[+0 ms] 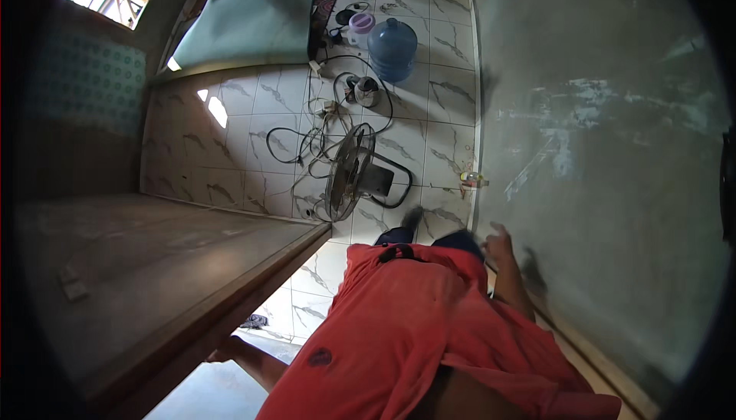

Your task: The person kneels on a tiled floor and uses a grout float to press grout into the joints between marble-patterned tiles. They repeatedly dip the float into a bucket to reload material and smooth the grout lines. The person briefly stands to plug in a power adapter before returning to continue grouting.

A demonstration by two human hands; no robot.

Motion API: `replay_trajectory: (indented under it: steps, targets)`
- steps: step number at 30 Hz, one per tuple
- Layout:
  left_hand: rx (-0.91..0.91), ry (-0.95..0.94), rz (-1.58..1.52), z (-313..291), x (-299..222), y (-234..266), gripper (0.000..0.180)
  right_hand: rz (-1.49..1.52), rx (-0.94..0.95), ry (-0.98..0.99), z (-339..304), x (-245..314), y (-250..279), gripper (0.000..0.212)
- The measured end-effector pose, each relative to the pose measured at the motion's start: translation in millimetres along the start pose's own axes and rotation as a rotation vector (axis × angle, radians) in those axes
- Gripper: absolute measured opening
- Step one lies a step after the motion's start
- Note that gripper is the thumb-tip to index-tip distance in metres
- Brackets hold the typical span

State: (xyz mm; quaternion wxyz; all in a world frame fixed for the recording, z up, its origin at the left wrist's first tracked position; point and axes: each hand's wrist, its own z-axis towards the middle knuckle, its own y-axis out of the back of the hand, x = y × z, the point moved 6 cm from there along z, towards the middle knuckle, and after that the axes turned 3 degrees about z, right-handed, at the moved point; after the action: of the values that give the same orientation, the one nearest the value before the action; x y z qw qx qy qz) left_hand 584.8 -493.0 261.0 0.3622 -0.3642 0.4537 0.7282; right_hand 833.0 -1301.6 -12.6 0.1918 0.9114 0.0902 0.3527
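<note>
A grey wall [598,182] fills the right, and a brown panel [153,255] with a wooden edge [238,297] stands at lower left. Ahead, on the tiled floor [448,102], stands a big blue water jug [392,52], with a pink-lidded tub [361,30] just beside it and a smaller metal pot [368,95] near; their contents cannot be told. A small bottle [471,179] is by the wall's foot. The right hand [498,243] juts near the wall, fingers loosely spread, visibly holding nothing. The left hand [221,350] reaches out sideways near the wooden edge; its grip I cannot tell.

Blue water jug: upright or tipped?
Upright: the blue water jug stands on the tiled floor, its neck uppermost.
</note>
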Motion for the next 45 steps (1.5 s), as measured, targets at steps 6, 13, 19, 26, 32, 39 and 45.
replay_trajectory:
  steps: [6, 13, 19, 26, 32, 39, 45]
  targets:
    - [-0.324, 0.587, -0.419, -89.1, -7.1, -17.3, 0.066, 0.055, -0.011, 0.005, 116.8, 164.0, 70.1, 0.059]
    - [-0.222, 1.100, -0.166, -316.2, 95.1, -31.2, 0.052, 0.104, 0.139, 0.152, 305.0, 348.9, 117.3, 0.059]
    - [0.341, 1.307, 0.192, -633.3, 40.7, -95.9, 0.038, -0.167, 0.243, 0.153, 514.6, 549.6, 139.2, 0.055]
    - [0.464, 1.336, 0.382, -747.1, -78.1, -196.9, 0.041, -0.161, 0.369, 0.369, 619.9, 842.0, 88.2, 0.062]
    - [0.457, 1.167, 0.442, -631.9, -67.1, -338.5, 0.041, -0.577, 0.349, 0.514, 709.3, 876.3, 38.6, 0.061]
    - [0.665, 0.746, 0.359, -473.2, -138.3, -652.9, 0.054, -0.366, 0.358, 0.015, 751.2, 815.4, 19.2, 0.060]
    - [0.897, 0.565, 0.185, -494.2, -252.2, -1014.8, 0.049, -0.709, 0.463, 0.242, 883.8, 904.8, -110.0, 0.053]
